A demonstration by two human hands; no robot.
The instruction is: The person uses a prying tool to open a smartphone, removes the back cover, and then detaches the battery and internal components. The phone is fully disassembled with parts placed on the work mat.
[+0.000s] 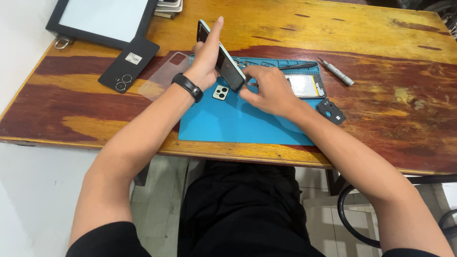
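Note:
My left hand (207, 54) holds a pale green smartphone (223, 59) tilted on its lower end over the blue work mat (228, 123), index finger stretched along its edge. My right hand (269, 88) pinches at the phone's lower corner with fingers curled. A small pale camera-cover piece (220, 92) lies on the mat just below the phone. A black band is on my left wrist.
An opened phone body (307, 85) lies behind my right hand, a black bracket piece (331, 111) right of the mat. A screwdriver (335, 71) and black tool (297, 66) lie further back. A clear case (164, 76), black phone back (128, 64) and framed panel (102, 19) are at left.

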